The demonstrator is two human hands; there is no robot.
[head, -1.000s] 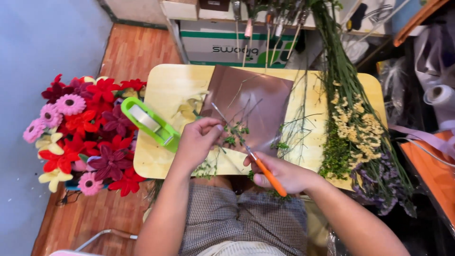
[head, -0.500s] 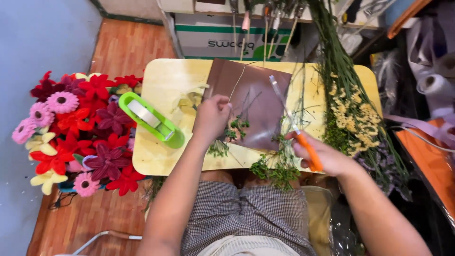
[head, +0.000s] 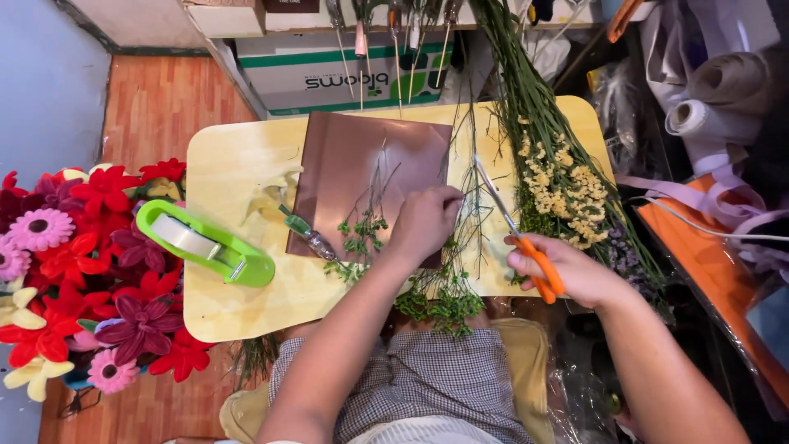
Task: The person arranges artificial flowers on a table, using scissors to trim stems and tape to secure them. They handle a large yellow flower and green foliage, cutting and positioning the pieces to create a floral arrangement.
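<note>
- Your left hand (head: 423, 224) pins thin green sprigs (head: 448, 271) on the brown paper sheet (head: 353, 164); press flat.
- Your right hand (head: 567, 271) grips orange-handled scissors (head: 514, 226), blades parted; cut clear of fingers.

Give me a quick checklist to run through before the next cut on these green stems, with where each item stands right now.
1. Scissors in the right hand, orange handles gripped: ok.
2. Blades point away from the body, toward the far side of the table: ok.
3. Left hand rests on the thin green sprigs at the edge of the brown paper sheet: ok.
4. Left fingers apart from the blades: ok, a gap shows between them.
5. Which stem lies between the blades: cannot tell, too thin to see.
6. Green tape dispenser stands well off to the left, clear of both hands: ok.
</note>
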